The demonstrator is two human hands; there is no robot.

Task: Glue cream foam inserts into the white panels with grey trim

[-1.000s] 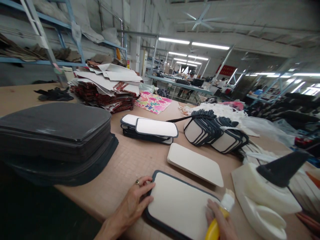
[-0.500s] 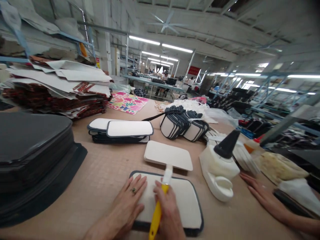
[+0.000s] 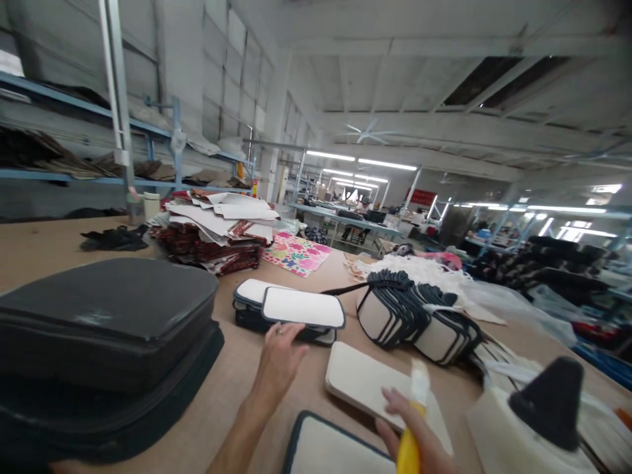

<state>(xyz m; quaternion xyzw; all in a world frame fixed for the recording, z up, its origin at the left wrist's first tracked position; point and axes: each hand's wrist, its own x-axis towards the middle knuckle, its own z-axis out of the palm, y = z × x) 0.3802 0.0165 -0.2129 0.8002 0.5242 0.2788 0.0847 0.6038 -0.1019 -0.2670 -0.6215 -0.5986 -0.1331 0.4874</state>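
My left hand (image 3: 282,359), fingers apart and a ring on one, reaches to the front edge of a stack of white panels with dark trim (image 3: 303,307). Whether it touches them is unclear. In my right hand (image 3: 419,428) is a yellow-handled brush (image 3: 409,449), its pale bristles pointing up over a stack of cream boards (image 3: 365,376). Nearer me lies a cream panel with dark edging (image 3: 336,449), cut off by the bottom of the view.
Dark stacked pieces (image 3: 108,316) fill the left. A white container with a black cone (image 3: 548,408) stands at the right. Behind are bundled dark-edged panels (image 3: 395,309), patterned fabric (image 3: 299,253) and piled white sheets (image 3: 222,217).
My left hand has left the near panel and moved forward to the trimmed stack. My right hand, still holding the brush, has shifted right. The view has turned left, and another person's hand is out of view.
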